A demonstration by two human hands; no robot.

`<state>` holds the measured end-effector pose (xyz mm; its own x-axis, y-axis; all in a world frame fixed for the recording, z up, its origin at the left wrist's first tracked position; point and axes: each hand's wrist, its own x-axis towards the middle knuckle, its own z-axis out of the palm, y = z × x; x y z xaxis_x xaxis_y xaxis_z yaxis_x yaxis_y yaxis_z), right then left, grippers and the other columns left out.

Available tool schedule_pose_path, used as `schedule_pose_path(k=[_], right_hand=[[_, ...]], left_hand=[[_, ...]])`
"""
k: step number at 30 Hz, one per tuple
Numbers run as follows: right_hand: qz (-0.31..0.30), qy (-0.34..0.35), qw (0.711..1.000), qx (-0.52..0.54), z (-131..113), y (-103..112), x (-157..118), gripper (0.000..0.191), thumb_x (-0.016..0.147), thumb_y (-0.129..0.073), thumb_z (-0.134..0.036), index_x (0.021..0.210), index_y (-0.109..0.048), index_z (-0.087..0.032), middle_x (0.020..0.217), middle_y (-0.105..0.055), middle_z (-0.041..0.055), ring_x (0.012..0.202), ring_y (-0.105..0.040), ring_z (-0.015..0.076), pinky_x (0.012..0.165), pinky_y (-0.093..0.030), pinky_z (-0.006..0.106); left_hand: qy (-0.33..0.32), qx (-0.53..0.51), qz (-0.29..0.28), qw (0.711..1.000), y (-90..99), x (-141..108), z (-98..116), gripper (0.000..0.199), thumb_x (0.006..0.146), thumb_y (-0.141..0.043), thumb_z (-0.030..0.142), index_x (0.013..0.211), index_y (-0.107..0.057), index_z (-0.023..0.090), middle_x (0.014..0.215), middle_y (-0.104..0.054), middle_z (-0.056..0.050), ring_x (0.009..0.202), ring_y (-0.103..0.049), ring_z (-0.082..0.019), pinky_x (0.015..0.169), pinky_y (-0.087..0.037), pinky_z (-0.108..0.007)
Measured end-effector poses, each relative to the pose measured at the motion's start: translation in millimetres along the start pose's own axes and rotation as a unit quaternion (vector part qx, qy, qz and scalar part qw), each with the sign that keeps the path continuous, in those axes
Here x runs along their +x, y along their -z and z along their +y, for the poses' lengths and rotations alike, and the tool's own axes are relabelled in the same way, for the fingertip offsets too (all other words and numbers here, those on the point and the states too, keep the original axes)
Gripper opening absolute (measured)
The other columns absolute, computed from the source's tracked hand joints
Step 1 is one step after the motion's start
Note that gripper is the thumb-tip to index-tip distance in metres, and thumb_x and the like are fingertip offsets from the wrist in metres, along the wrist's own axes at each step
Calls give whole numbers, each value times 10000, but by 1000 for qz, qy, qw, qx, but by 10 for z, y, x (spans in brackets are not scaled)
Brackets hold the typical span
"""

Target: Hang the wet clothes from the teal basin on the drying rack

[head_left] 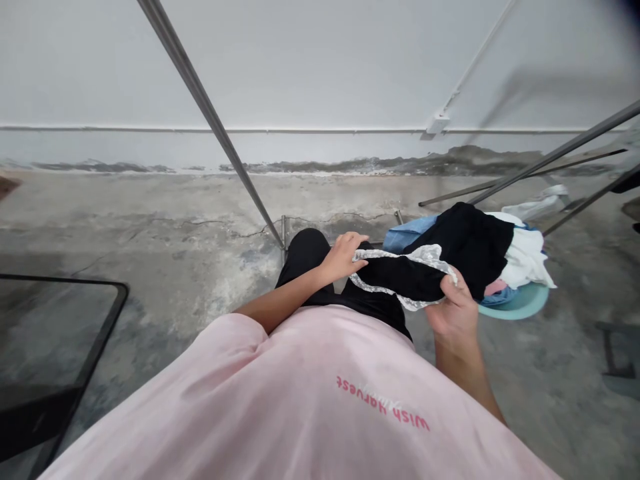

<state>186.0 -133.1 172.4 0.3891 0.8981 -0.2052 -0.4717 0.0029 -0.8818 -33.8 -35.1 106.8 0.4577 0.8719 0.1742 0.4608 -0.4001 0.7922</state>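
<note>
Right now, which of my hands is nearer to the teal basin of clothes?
Your right hand. It is just left of the teal basin, gripping the white lace; your left hand is farther left, at the lace's other end.

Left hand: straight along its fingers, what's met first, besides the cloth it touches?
Likely the blue cloth, right of the left hand in the image; depth is unclear, so it could pass above.

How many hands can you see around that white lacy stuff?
2. The left hand is at the left end of the white lace; the right hand grips its right end, beside the light-teal basin. No others show.
</note>
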Motion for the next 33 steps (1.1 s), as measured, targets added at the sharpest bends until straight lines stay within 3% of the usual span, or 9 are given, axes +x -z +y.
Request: schedule_pose_path(k=[4,7,11,13,17,22,26,29,33], right_hand=[[9,-1,1000,9,-20,-34,-22,447,543,-844,-366,935,-695,-213,916,-722,19,825,-683,177,764,-578,328],[35,-1,999,30,-21,-26,20,407,544,-844,-340,893,-681,-208,893,-716,4,821,-675,159,773,-574,305],[53,-1,998,20,24,18,91,397,570,-854,-356,872,-653,-194,883,-703,-9,819,-662,132,781,-562,274],[44,-17,999,3,60,31,114,417,554,-873,-370,829,-620,-185,844,-685,-14,770,-640,121,733,-546,257],[5,-49,998,-39,148,53,148,482,501,-896,-378,769,-548,-180,739,-620,-34,650,-557,96,631,-473,227],[-4,51,978,-202,277,165,223,417,504,-854,-238,716,-504,-160,655,-499,-64,613,-422,62,595,-350,185],[77,150,952,-257,350,263,283,320,578,-750,-176,637,-436,-154,611,-397,-66,602,-332,53,563,-261,191],[125,157,960,-197,350,287,307,331,575,-716,-172,640,-392,-163,606,-364,-70,598,-314,53,564,-258,190],[145,132,967,-160,322,288,335,375,558,-706,-219,666,-350,-169,615,-351,-72,597,-331,51,571,-285,177]], left_hand=[[53,-158,-30,986,-274,58,-239,505,639,-825,296,1118,-707,192,1166,-631,-109,1198,-511,-292,1112,-309,-407],[165,-318,-19,933,-442,30,-409,234,587,-836,294,721,-700,159,791,-644,-37,904,-589,-227,984,-397,-348],[220,-397,57,889,-442,-20,-453,318,736,-717,458,792,-655,151,757,-645,-29,779,-601,-183,886,-455,-328],[255,-481,77,835,-349,-24,-389,369,773,-682,498,898,-656,153,804,-684,-50,811,-641,-203,896,-478,-352],[335,-683,30,648,-136,-16,-183,432,780,-702,494,1010,-689,129,871,-738,-107,900,-695,-284,963,-491,-438],[361,-750,26,553,-55,-24,-35,417,919,-529,431,1097,-694,92,950,-757,-134,994,-709,-301,1045,-468,-453],[370,-765,21,527,-121,-61,-56,256,883,-581,309,946,-706,94,906,-758,-135,966,-721,-302,1038,-481,-457],[345,-754,36,557,-181,-96,-77,70,779,-662,166,826,-686,121,798,-746,-91,896,-732,-279,1010,-503,-438],[299,-734,57,608,-231,-102,-84,116,715,-690,81,817,-672,133,721,-717,-43,778,-729,-233,979,-523,-421]])
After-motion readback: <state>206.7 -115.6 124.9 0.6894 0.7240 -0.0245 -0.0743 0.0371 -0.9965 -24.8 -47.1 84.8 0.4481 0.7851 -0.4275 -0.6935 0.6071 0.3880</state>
